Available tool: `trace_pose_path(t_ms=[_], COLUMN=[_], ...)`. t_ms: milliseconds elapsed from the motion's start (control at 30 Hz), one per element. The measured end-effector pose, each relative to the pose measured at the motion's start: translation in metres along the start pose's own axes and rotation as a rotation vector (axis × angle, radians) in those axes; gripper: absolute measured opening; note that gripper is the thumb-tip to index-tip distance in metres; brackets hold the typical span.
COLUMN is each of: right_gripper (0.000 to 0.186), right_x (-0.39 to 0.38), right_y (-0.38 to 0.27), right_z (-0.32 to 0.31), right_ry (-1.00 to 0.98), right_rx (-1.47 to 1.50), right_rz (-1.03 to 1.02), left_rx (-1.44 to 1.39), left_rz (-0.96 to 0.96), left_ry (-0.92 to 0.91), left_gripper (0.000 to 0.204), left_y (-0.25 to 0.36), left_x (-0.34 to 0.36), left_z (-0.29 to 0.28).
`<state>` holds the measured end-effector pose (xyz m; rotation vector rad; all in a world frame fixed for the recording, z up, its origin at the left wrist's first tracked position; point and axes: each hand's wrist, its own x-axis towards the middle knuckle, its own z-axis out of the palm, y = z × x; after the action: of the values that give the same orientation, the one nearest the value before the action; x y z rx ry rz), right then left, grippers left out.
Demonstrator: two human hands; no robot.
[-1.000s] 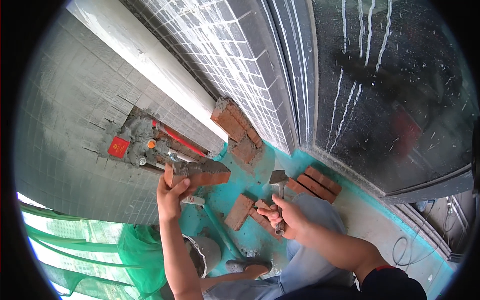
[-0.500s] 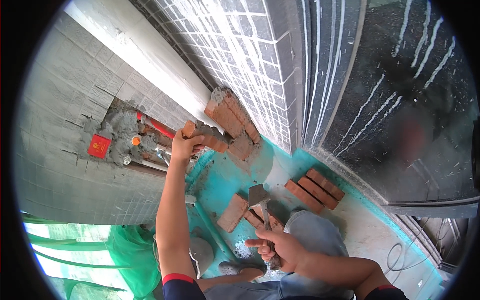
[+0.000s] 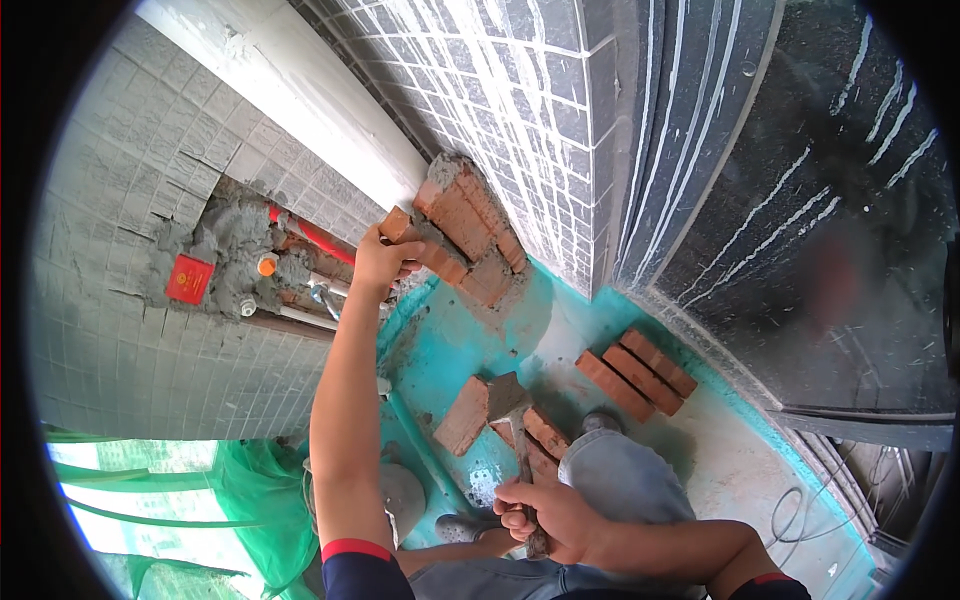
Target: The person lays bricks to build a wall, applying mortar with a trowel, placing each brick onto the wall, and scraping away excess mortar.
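- You work in a tiled corner; grey tiled walls [image 3: 130,170] rise on both sides, a dark streaked panel [image 3: 800,180] stands to the right, and a teal waterproofed floor [image 3: 470,340] lies below; green netting [image 3: 250,490] hangs at the lower left.
- In the left wall an opened patch [image 3: 240,260] shows wet mortar, a red pipe and capped fittings; just right of it a short stack of mortared bricks [image 3: 470,225] climbs the corner.
- Your left hand [image 3: 385,262] reaches up to that stack, fingers curled around the brick [image 3: 400,228] at its lower left end; the brick touches the course beside it, tilted with the stack.
- Your right hand [image 3: 545,515] is closed in a fist on the handle of a brick hammer [image 3: 515,420], held low over your knee, its head near the loose bricks on the floor.
- Three spare bricks [image 3: 635,372] lie side by side by the right wall; more loose bricks [image 3: 495,420] lie near your foot.
- The step in hand looks like bedding this brick into the stack; the next move probably calls for pressing it level against its neighbour, then bringing the hammer up for light taps, keeping clear of the pipes.
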<state>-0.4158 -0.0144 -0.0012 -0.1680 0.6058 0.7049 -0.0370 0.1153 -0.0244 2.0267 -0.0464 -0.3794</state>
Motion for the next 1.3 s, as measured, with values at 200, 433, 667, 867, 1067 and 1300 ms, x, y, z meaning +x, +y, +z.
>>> trace_pose_path(t_ms=[200, 433, 667, 867, 1067, 1300], right_gripper=[0.017, 0.025, 0.024, 0.017, 0.044, 0.035], right_x=[0.002, -0.004, -0.012, -0.021, -0.015, 0.001], right_y=[0.008, -0.054, -0.107, -0.128, -0.156, -0.178], right_z=[0.004, 0.013, 0.012, 0.012, 0.053, 0.078], right_ry=[-0.019, -0.081, 0.123, 0.164, 0.278, 0.21], right_rx=[-0.057, -0.733, -1.064, -1.159, -1.65, -1.514], right_rz=[0.022, 0.005, -0.191, -0.396, -0.825, -0.6], left_rx=[0.012, 0.025, 0.014, 0.003, -0.03, 0.006], left_rz=[-0.023, -0.035, -0.009, 0.011, 0.016, 0.015], left_ry=[-0.007, -0.005, 0.011, 0.028, 0.031, 0.035], left_gripper=[0.044, 0.044, 0.044, 0.043, 0.047, 0.045], left_y=[0.003, 0.005, -0.001, 0.002, -0.003, -0.003], left_x=[0.001, 0.003, 0.003, -0.002, 0.002, 0.003], left_z=[0.002, 0.003, 0.004, 0.009, 0.007, 0.007])
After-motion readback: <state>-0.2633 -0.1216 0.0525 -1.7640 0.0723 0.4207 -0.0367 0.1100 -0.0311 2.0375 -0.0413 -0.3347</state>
